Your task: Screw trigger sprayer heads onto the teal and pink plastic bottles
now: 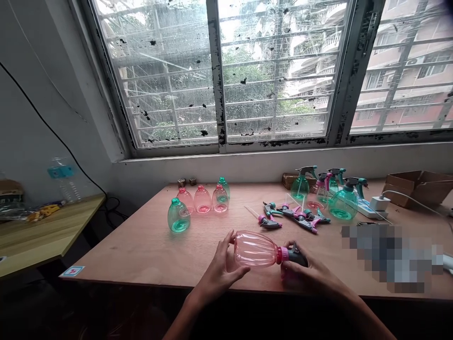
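A clear pink spray bottle lies on its side in the air above the table's front part, its base to the left. My left hand holds it at the base, thumb along the underside and fingers at the far end. My right hand is closed around the dark grey and pink spray head, which sits on the bottle's neck. Just behind lie several loose spray heads in grey, pink and teal, some with thin tubes showing.
Open-necked pink bottles and green bottles stand at the back left. Bottles with spray heads stand at the back right, near a power strip and a cardboard box. A blurred patch covers something at right.
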The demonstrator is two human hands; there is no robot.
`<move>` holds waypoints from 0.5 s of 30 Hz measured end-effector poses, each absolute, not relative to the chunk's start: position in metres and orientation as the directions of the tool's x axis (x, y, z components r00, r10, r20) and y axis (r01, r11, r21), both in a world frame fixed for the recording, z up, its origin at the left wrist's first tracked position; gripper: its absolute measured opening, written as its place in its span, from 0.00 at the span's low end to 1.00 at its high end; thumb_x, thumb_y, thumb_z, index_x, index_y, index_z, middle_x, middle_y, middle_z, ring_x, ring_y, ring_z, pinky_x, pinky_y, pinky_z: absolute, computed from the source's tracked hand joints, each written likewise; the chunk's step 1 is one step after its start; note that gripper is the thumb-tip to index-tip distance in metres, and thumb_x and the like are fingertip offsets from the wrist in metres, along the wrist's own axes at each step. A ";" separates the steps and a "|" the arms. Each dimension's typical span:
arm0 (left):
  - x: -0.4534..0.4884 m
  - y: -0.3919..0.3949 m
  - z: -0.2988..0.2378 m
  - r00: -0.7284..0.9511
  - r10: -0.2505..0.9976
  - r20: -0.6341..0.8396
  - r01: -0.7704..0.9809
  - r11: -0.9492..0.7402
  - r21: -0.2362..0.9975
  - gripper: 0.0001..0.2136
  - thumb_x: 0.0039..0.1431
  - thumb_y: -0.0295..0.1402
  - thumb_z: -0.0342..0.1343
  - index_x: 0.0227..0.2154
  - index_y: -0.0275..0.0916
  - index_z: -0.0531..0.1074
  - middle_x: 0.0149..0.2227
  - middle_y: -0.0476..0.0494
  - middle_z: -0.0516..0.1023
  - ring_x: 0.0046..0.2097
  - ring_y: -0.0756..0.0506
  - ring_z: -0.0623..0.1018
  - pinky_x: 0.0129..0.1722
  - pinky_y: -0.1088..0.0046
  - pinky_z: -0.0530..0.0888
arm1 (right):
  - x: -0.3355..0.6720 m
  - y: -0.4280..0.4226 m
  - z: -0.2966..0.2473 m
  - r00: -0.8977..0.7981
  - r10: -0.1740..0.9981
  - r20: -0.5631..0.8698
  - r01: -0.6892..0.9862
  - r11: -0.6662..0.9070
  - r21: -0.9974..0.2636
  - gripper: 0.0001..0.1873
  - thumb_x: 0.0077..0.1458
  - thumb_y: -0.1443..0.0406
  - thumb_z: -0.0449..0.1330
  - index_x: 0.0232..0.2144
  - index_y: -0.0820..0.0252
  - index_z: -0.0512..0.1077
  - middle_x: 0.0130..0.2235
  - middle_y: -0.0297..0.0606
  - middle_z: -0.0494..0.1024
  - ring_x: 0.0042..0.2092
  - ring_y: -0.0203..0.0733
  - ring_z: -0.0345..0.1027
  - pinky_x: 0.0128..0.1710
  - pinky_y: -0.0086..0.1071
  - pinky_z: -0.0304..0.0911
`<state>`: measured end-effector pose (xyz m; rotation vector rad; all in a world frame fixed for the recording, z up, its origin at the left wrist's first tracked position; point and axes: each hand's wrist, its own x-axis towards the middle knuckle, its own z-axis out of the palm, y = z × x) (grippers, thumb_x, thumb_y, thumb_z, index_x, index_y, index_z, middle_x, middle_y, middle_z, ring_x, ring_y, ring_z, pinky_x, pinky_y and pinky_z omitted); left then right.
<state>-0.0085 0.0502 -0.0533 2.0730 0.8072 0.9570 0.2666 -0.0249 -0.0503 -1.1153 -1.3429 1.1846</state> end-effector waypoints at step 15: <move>-0.004 0.041 -0.039 0.619 0.700 0.356 0.400 -0.671 0.624 0.22 0.62 0.38 0.59 0.59 0.49 0.65 0.65 0.42 0.63 0.66 0.37 0.62 0.66 0.52 0.60 | 0.431 -0.044 0.051 0.514 0.589 0.624 0.857 -0.327 -0.398 0.45 0.51 0.32 0.50 0.51 0.63 0.73 0.34 0.56 0.81 0.36 0.57 0.74 0.29 0.40 0.55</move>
